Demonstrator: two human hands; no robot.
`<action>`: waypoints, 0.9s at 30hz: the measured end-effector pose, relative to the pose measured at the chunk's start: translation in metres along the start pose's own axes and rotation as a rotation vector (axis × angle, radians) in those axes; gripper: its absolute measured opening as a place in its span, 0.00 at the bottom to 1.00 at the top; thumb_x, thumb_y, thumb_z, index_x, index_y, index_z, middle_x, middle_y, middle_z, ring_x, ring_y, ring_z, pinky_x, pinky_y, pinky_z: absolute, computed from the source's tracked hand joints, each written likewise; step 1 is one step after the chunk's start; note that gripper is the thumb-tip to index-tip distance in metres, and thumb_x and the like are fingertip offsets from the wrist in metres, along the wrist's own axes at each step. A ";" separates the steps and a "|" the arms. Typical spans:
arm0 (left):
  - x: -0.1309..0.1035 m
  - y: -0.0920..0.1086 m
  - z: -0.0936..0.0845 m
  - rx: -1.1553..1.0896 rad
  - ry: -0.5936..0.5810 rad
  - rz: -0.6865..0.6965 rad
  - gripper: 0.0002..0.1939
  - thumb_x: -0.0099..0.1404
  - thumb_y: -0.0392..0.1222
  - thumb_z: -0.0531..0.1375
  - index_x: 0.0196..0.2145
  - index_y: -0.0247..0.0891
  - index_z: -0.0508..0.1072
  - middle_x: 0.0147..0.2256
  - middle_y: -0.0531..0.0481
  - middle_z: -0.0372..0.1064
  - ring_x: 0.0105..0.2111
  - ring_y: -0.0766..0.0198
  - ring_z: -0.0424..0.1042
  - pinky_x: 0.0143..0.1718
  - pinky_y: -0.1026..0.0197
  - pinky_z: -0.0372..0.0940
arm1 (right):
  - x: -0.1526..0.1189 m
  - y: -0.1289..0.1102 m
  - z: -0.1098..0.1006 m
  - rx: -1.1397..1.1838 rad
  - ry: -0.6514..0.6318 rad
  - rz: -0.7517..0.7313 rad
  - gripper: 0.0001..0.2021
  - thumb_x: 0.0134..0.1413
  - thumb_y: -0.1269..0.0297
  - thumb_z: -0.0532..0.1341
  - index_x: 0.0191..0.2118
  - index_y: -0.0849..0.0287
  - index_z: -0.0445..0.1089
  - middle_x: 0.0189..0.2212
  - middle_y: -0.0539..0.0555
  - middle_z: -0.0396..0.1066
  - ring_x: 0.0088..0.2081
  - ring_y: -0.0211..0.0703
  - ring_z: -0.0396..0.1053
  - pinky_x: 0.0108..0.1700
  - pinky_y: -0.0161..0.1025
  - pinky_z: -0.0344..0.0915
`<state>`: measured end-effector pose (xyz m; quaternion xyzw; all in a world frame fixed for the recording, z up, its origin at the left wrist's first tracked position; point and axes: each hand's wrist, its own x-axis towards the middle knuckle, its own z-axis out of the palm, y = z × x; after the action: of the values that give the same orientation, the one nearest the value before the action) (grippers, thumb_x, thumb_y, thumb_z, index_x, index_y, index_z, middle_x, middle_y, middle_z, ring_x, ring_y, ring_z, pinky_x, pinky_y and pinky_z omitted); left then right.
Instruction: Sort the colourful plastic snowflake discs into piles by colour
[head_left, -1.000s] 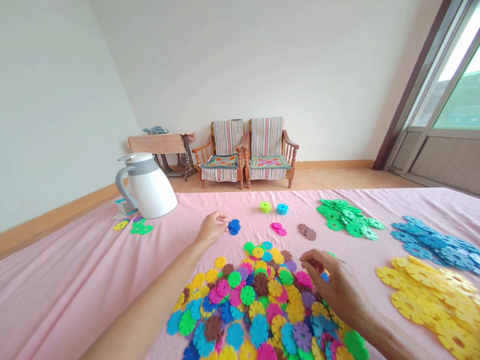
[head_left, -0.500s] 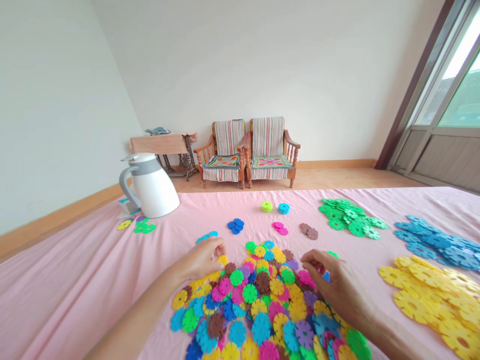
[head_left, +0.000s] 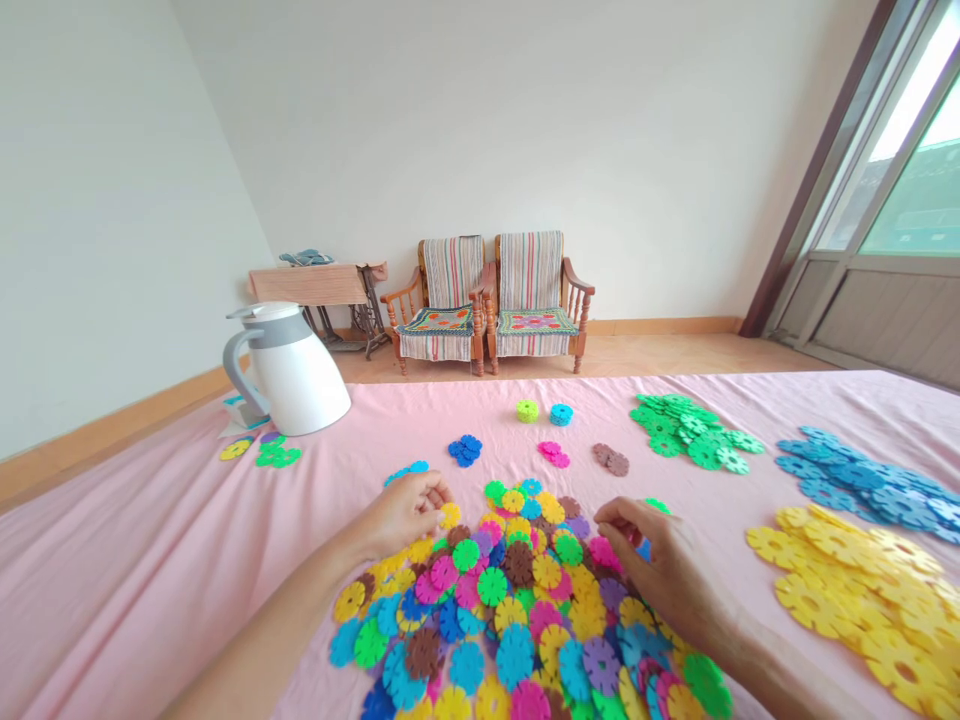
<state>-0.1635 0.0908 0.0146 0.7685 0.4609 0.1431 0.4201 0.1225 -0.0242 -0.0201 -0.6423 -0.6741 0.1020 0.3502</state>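
Observation:
My left hand (head_left: 409, 515) is at the left edge of a large mixed pile of flower-shaped plastic discs (head_left: 517, 655). Its fingers are curled in, and a yellow notched disc (head_left: 450, 515) shows at the fingertips. At the pile's right edge hovers my right hand (head_left: 664, 565), thumb and fingers bent close together. Whatever lies between those fingertips, if anything, cannot be made out. Beyond the left hand is a light-blue group of discs (head_left: 407, 471). A green disc (head_left: 658, 506) peeks out behind the right hand.
Sorted discs lie beyond and to the right: dark blue (head_left: 465, 450), pink (head_left: 554, 453), brown (head_left: 611, 459), lime (head_left: 527, 411), cyan (head_left: 561, 414), green (head_left: 694, 430), blue (head_left: 862, 475), yellow (head_left: 862, 590). A white jug (head_left: 304, 385) stands back left on the pink cloth (head_left: 187, 560).
My left hand has shifted slightly right relative to the pile, and the yellow disc at its fingertips moved along. The right hand looks nearly still; the whole view has turned a little.

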 end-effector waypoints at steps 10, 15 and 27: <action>-0.016 -0.004 -0.017 0.212 0.190 0.053 0.11 0.55 0.43 0.52 0.32 0.36 0.69 0.30 0.49 0.71 0.29 0.61 0.71 0.32 0.62 0.64 | 0.012 0.020 -0.024 -0.058 0.051 0.103 0.07 0.52 0.66 0.52 0.30 0.56 0.67 0.24 0.49 0.71 0.27 0.40 0.67 0.31 0.35 0.60; -0.046 -0.017 -0.020 0.523 0.129 0.031 0.08 0.56 0.45 0.54 0.33 0.39 0.68 0.30 0.51 0.67 0.29 0.61 0.68 0.30 0.64 0.61 | 0.016 0.044 -0.051 -0.154 -0.054 0.146 0.07 0.50 0.65 0.53 0.29 0.57 0.67 0.24 0.50 0.71 0.27 0.41 0.68 0.30 0.35 0.60; -0.037 0.014 0.006 0.390 0.054 0.113 0.12 0.59 0.43 0.53 0.39 0.41 0.72 0.34 0.51 0.70 0.29 0.63 0.67 0.30 0.65 0.61 | 0.004 0.047 -0.049 -0.356 -0.245 0.146 0.07 0.51 0.68 0.53 0.33 0.59 0.67 0.30 0.54 0.71 0.32 0.43 0.68 0.33 0.36 0.58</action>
<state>-0.1713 0.0538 0.0281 0.8557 0.4473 0.0949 0.2422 0.1892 -0.0290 -0.0103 -0.7239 -0.6706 0.0836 0.1386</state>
